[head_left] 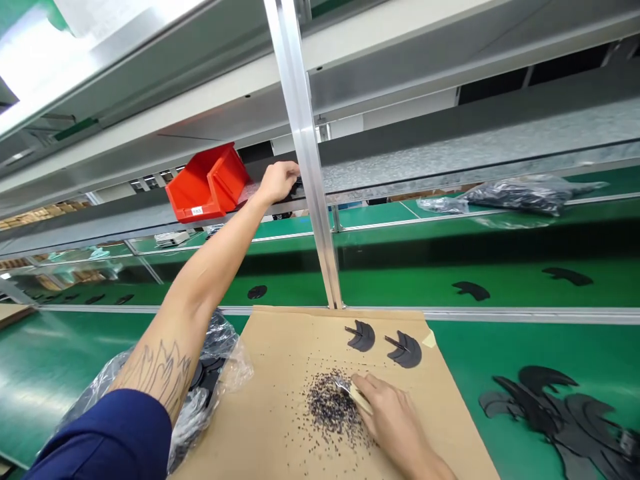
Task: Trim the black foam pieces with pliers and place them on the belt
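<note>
My left hand (280, 181) reaches up to the grey metal shelf, beside an upright aluminium post. Its fingers are closed at something dark, partly hidden by the hand and the post. In my right hand (393, 417) is a pair of cream-handled nippers (359, 399), with their metal head over a pile of small black bits (327, 407). The pile lies scattered on a sheet of brown cardboard (265, 393). Two black curved parts with thin stems, one left (363, 336) and one right (407, 349), rest near the sheet's far edge.
A red bin (205, 187) sits on the shelf left of my left hand. Black curved parts are heaped (565, 413) at the right. A clear plastic bag (215, 353) with dark parts lies under my left arm. Beyond the post, a green conveyor belt (400, 267) carries several black parts.
</note>
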Demonstrator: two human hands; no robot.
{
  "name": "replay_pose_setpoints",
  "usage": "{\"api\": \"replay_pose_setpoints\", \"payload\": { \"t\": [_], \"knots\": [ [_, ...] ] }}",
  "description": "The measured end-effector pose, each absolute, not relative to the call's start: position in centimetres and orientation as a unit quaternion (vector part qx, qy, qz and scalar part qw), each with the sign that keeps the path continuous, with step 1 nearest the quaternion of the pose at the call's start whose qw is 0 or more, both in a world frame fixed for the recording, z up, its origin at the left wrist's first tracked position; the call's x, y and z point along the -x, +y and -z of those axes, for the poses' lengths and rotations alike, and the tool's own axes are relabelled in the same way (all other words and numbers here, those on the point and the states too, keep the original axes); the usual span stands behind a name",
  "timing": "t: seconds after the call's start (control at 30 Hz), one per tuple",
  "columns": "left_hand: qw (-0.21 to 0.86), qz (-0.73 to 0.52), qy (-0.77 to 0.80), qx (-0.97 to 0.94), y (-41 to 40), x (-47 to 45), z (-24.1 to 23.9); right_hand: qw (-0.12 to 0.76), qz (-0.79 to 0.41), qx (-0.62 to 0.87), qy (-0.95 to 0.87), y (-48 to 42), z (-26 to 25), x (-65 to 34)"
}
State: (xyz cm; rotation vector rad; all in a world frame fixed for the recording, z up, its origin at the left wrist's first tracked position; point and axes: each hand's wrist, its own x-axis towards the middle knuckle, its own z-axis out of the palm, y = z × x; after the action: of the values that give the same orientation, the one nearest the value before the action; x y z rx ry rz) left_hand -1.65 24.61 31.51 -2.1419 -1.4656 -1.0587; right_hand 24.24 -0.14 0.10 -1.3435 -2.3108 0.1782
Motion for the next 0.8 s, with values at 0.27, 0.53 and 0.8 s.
{"api": "replay_pose_setpoints", "payload": {
  "t": [0.27, 0.53, 0.8],
  "knots": [
    [0.182, 0.409, -0.510, 0.735, 24.9, 1.7, -32.7, 0.266, -0.030, 0.473, -0.840, -0.3, 0.7, -24.1],
    [0.066, 0.536, -0.398, 0.741, 9.0, 7.4, -22.3, 0.214, -0.014, 0.504, -0.837, 0.0, 0.2, -23.3],
    [-0.454, 0.419, -0.456, 0.641, -6.0, 5.5, -2.1, 0.253, -0.083, 0.499, -0.824, 0.5, 0.4, -22.6]
  ]
}}
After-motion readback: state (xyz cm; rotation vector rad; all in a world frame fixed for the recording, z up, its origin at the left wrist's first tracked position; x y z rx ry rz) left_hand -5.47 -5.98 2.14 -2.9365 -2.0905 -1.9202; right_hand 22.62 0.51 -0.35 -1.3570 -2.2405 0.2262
